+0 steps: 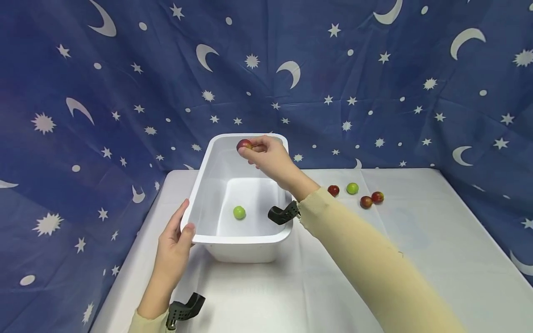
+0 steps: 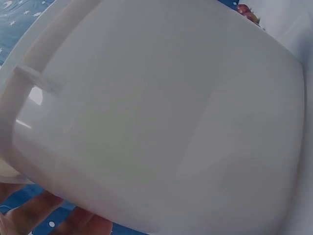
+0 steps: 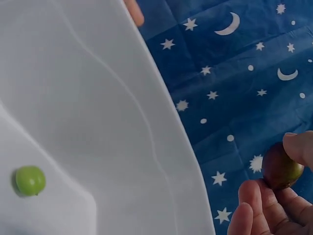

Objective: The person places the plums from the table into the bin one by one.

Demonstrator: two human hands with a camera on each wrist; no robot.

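Right hand [image 1: 268,155] pinches a red fruit [image 1: 244,145] over the far end of the white tub [image 1: 216,238] on the table [image 1: 416,240]. Left hand [image 1: 175,238] grips the tub's near left rim, thumb on top. I judge this the drop-in step; next the pinch should loosen above the green fruit [image 1: 239,212]. Only the head view shows four fruits [image 1: 356,194] waiting; my right wrist view shows the fingertips [image 3: 252,196] close up.
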